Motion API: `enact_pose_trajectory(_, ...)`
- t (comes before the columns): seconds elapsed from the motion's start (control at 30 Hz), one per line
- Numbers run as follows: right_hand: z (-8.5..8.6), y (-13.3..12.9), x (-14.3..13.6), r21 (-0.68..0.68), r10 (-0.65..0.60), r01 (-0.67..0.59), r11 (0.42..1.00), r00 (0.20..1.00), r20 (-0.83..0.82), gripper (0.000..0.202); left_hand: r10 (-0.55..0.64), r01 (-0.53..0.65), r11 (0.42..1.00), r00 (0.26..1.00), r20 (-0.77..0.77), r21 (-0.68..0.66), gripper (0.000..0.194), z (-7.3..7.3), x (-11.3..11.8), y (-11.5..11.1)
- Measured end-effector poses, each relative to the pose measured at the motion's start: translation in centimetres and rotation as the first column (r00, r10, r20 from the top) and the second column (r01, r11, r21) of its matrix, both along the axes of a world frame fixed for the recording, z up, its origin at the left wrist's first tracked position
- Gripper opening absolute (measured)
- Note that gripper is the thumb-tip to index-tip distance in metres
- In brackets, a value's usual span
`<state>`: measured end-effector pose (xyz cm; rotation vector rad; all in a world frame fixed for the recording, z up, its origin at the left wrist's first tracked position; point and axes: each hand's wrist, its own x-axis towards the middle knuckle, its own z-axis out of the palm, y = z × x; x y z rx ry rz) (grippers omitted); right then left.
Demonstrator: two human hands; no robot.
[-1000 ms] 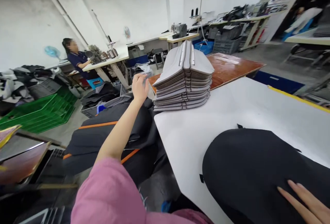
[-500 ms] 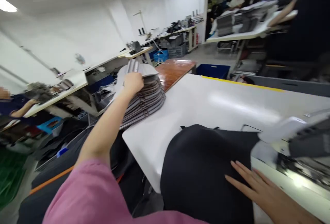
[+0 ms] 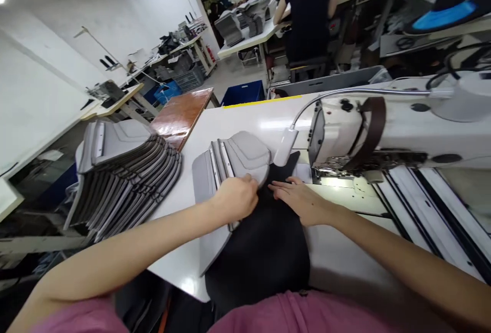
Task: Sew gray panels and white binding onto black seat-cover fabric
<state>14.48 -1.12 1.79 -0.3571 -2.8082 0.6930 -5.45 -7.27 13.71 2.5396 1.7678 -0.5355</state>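
One grey padded panel (image 3: pixel 249 156), with a rounded end and two pale strips across it, lies left of the white sewing machine (image 3: pixel 402 123). Our left hand (image 3: pixel 236 197) has its fingers curled around the panel's edge, on the side facing the machine. Our right hand (image 3: pixel 297 197) rests just left of the machine, its fingers stretched and pressing lightly on the smooth black fabric piece (image 3: pixel 264 251); we see it grasp nothing.

We judge the panel to be light and rather stiff, so its rim, away from the strips, seems the good place to hold. The black fabric looks softer and may slip or wrinkle, therefore flat fingers suit it better.

Farther left of the machine stands a leaning stack of similar grey panels (image 3: pixel 126 174), with a narrow band of white tabletop (image 3: pixel 215 118) before it. More room seems to lie toward the yellow edge strip (image 3: pixel 264 101), beyond the machine's left end. Beside the machine, the white lamp head (image 3: pixel 284 149) hangs near the panel, so the passage there is tight.
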Motion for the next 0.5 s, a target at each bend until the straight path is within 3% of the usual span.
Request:
enact_pose_trajectory(0.1,0.2,-1.3,0.4,-0.027,-0.010,0.011,1.000,1.000,0.021,0.044,-0.220,0.224,0.974,0.971,0.099,-0.034,0.023,-3.1,2.5,1.8)
enact_pose_trajectory(0.23,0.8,-3.5,2.9,-0.134,-0.006,0.015,0.991,0.998,0.068,0.037,-0.227,0.257,0.964,0.929,0.293,-0.070,0.017,-6.0,4.5,1.6)
enact_pose_trajectory(0.37,1.5,-5.0,6.0,-0.293,0.075,-0.065,0.954,0.997,0.024,0.040,-0.136,0.213,0.972,0.854,0.502,-0.100,0.013,-6.6,5.3,-0.3)
enact_pose_trajectory(0.5,2.0,-5.2,6.9,-0.360,0.107,-0.106,0.927,0.994,-0.020,0.035,-0.062,0.161,0.977,0.843,0.535,-0.141,0.013,-5.9,6.3,-0.1)
